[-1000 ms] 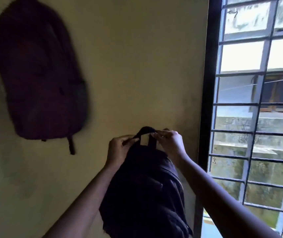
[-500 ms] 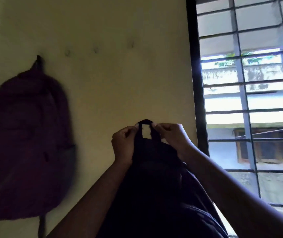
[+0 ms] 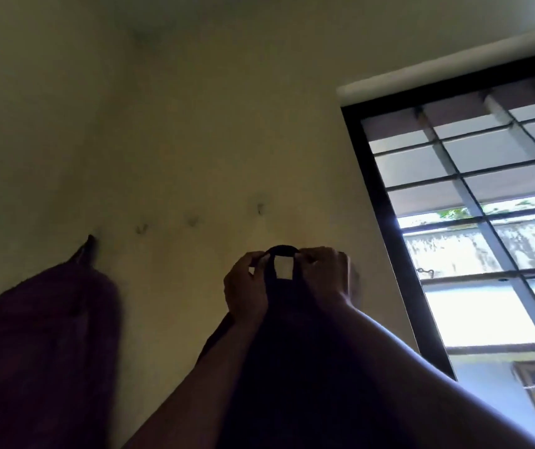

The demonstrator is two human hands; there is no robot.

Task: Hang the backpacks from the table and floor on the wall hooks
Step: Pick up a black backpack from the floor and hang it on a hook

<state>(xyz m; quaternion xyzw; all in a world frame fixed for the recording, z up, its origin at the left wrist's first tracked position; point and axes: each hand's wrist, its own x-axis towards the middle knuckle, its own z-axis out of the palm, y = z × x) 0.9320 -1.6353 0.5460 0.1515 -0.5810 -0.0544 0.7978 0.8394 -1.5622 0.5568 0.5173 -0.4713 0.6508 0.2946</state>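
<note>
The black fabric backpack point(image 3: 292, 351) sits in the lower centre of the frame, held up against the dull yellow plaster wall point(image 3: 194, 124), with its body hanging down between the two forearms. Its black webbing carry loop point(image 3: 284, 249) is at the very top and is stretched open, so you can see wall through it.

The left hand point(image 3: 246, 286) pinches the left side of the loop and the right hand point(image 3: 324, 273) pinches the right side. Both have their fingers curled tight onto the strap.

The loop is well below the row of small dark wall hooks point(image 3: 192, 221), which are pretty blurry. The closest bare one point(image 3: 260, 207) is up and slightly left of the loop, with plain wall between them. There's lots of open wall above that too.

Over in the lower left, a maroon fabric backpack point(image 3: 39, 351) hangs by its top strap from the leftmost hook point(image 3: 90, 246). Its right edge is well apart from the black bag, with a strip of bare wall between them.

On the right, the black window frame point(image 3: 386, 222) runs diagonally down the picture, with grey metal grille bars point(image 3: 473, 202) behind it. The right hand is near the frame's edge but not touching it, so that's the tighter side.
</note>
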